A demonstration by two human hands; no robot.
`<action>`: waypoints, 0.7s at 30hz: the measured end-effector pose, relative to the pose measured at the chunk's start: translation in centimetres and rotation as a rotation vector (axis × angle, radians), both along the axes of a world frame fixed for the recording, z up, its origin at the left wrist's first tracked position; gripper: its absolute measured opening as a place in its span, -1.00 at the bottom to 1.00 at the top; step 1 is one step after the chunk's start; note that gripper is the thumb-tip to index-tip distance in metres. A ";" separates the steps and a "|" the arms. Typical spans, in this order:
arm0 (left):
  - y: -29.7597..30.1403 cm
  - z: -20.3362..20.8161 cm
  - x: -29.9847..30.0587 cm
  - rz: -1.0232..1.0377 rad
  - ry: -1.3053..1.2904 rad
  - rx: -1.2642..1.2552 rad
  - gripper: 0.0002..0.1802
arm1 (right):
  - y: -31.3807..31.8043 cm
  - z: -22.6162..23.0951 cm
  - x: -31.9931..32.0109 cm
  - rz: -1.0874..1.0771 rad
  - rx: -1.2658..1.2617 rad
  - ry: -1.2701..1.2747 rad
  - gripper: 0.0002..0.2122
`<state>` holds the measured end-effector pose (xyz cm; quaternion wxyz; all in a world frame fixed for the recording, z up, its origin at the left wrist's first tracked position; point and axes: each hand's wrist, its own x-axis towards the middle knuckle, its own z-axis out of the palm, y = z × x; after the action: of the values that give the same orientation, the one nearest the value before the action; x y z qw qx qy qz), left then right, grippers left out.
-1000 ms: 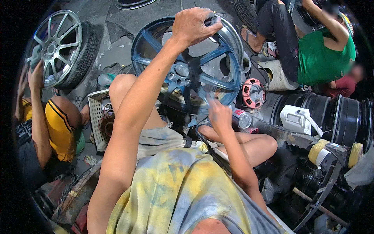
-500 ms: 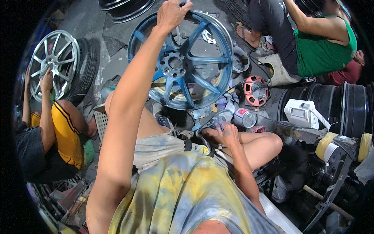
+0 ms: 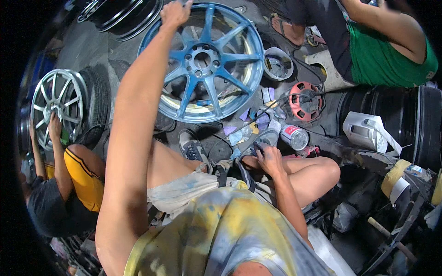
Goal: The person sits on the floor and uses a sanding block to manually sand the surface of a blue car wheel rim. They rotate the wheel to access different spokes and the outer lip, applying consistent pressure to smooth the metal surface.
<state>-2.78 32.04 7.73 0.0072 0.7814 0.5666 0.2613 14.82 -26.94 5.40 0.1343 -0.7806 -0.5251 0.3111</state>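
A large alloy wheel rim (image 3: pixel 202 87) with blue-streaked spokes stands in front of my feet, its face toward me. My left hand (image 3: pixel 176 14), arm stretched out, is closed over the upper left of its edge; the rim hides some of the fingers. Low beside my shoe (image 3: pixel 266 138), my right hand (image 3: pixel 270 160) has its fingers curled around a small blue-grey piece (image 3: pixel 259 148), mostly covered by the fingers. Purple, blue and yellow scraps (image 3: pixel 251 126) lie below the rim, and a metal can (image 3: pixel 294 137) stands near my right hand.
A round tub (image 3: pixel 278 64) and a red slotted reel (image 3: pixel 305 102) with a black cable are right of the rim. A white device (image 3: pixel 365 131) rests by dark wheel barrels (image 3: pixel 386 103). One co-worker handles a silver rim (image 3: pixel 57 108) at left; another, in green (image 3: pixel 391 55), sits at upper right.
The blue rim has turned and tilted, exposing more of the tub and scraps. My left hand has moved left along its edge. My right hand stays by the shoe. The whole view has shifted.
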 end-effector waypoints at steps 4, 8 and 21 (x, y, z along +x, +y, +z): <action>2.2 -2.6 -3.8 0.147 0.232 -0.208 -0.39 | 0.3 -0.4 -0.1 -0.033 0.076 0.013 -0.86; -0.9 -4.5 -10.8 -0.080 0.288 -0.025 -0.47 | 1.1 -1.2 -0.6 0.015 0.066 0.046 -0.86; -30.0 -5.5 -14.2 -0.384 1.199 -0.481 -0.70 | 1.7 1.0 -2.0 0.095 0.088 0.138 -0.81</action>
<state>-17.02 2.08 2.26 -0.0883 0.8548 0.3659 -0.3571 12.85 -25.23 6.41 0.1896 -0.7249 -0.5642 0.3467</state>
